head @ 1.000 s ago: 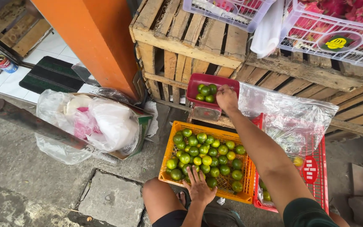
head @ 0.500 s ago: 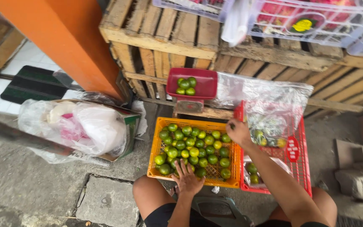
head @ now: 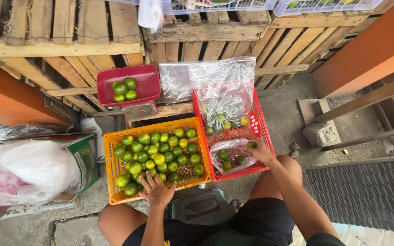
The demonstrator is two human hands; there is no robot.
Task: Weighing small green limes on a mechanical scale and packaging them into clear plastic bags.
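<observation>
Person is squatting on the ground, knees at the bottom of the frame, with two crates in front of them. The left hand (head: 157,191) sits at lower centre-left, fingers spread open, resting on the near edge of the orange crate (head: 111,167) and touching the limes (head: 158,152) at that edge, not gripping anything. That crate is loosely filled with green and yellowish limes, one layer or so. The right hand (head: 261,152) is just right of centre, reaching into the red crate (head: 264,136) beside the orange one, fingers curled onto the top of a small clear plastic bag (head: 231,157) with a few limes in it; looks like it's holding the bag's edge, and one lime sits right at the fingertips. Further back in the red crate, toward the middle of the frame, there's a bigger clear bag (head: 222,102) with more limes, its plastic draped up over the wooden slat. Upper left of centre is a red scale tray (head: 144,82) holding four green limes, sitting on a small scale just behind the orange crate. Wooden pallets (head: 60,41) fill the top of the frame, and a white plastic bag (head: 33,166) in a box sits at the left edge.
</observation>
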